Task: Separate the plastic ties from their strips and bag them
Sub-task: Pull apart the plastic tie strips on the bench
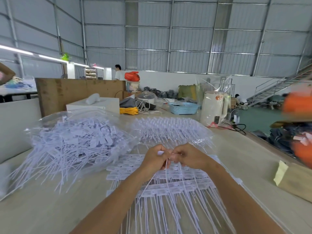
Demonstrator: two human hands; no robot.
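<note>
Two hands meet in the head view, both pinching the same white plastic tie [166,168] at its head end, above the stack of tie strips [168,183] on the worktop [50,213]. Left hand [154,157] is curled round the tie's top with a bit of white showing between thumb and fingers; right hand [188,157] has its fingertips closed on the spot just beside it. Grip on both sides is narrow and holding, nothing wide.

Tie's long axis runs from the grip down and toward the person, tail hanging thin below the left hand and trailing over the strips. Strips lie directly under the grip, tag rows across, tails pointing at the person.

Clear bag [76,141] of loose ties sits well left of the grip and a bit beyond it, so the left hand is the nearer one for dropping the tie in. Judgement: tie looks about to part from its strip; next move is a carry leftward. Second heap of strips [170,129] in clear wrap lies beyond the grip.
</note>
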